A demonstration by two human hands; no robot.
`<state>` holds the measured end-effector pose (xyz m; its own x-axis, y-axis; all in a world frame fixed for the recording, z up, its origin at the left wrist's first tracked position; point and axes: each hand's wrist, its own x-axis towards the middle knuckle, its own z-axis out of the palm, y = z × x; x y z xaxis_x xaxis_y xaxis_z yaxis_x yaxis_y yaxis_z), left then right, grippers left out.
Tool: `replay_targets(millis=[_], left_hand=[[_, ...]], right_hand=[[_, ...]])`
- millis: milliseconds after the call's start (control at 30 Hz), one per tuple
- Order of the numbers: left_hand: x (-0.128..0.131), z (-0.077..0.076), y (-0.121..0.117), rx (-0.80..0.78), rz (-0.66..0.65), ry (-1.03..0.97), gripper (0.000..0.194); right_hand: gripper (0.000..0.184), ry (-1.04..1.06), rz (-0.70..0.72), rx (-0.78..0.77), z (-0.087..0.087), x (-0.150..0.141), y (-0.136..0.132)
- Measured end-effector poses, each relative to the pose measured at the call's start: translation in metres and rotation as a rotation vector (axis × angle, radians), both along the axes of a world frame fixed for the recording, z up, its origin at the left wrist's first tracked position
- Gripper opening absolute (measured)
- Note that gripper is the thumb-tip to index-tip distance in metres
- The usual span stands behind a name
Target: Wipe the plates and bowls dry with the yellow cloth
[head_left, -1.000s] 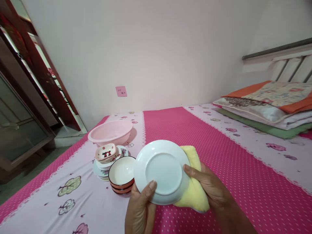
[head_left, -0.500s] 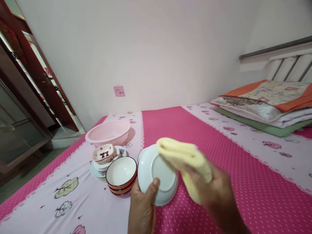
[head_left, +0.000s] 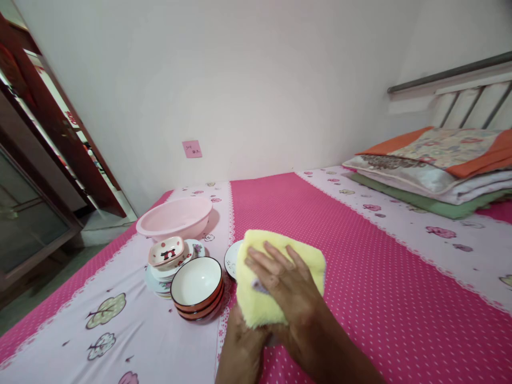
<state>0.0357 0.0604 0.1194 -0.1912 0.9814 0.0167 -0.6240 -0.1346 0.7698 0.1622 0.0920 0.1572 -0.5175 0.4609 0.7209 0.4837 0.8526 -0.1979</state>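
Note:
My right hand presses a fluffy yellow cloth down from above, its fingers laid over the fabric. Beneath the cloth, my left hand grips a white bowl, which the cloth hides almost wholly. Just left of the cloth, part of a white dark-rimmed plate shows on the bed. Further left is a stack of white bowls with dark rims and orange-brown outsides. Beside that stack, a small square dish with red dots tops a pile of plates.
A pink basin stands behind the dishes. The bed has a pink and white patterned sheet. Folded bedding lies at the right, near a white headboard. A pink note is on the wall.
My right hand has brought the cloth left and down onto the bowl's underside, and the folded cloth has spread over it. The bowl, visible before, is now covered.

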Motion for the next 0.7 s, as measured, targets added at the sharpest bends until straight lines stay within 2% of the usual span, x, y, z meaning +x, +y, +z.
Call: replay_targets(millis=[67, 133, 267, 333, 400, 500, 700], left_hand=[[0.003, 0.006, -0.002, -0.018, -0.084, 0.031, 0.045], [0.005, 0.010, -0.004, -0.050, -0.129, 0.010, 0.051], [0.003, 0.013, -0.006, -0.118, -0.008, -0.121, 0.076], [0.001, 0.014, -0.005, -0.142, 0.061, -0.207, 0.075], [-0.001, 0.016, -0.002, -0.121, 0.085, -0.307, 0.067], [-0.005, 0.021, 0.002, -0.033, 0.085, -0.400, 0.061], [-0.022, 0.032, -0.003, 0.155, 0.044, -0.455, 0.064]], right_hand=[[0.061, 0.069, -0.049, -0.022, 0.000, 0.011, 0.008], [0.059, 0.168, -0.097, -0.052, -0.003, 0.019, 0.017], [0.057, 0.343, -0.119, -0.196, -0.012, 0.027, 0.029], [0.057, 0.394, -0.091, -0.284, -0.016, 0.027, 0.031], [0.058, 0.404, -0.070, -0.330, -0.019, 0.024, 0.031], [0.060, 0.353, -0.070, -0.279, -0.020, 0.017, 0.028], [0.056, 0.236, -0.063, -0.046, -0.018, -0.002, 0.010]])
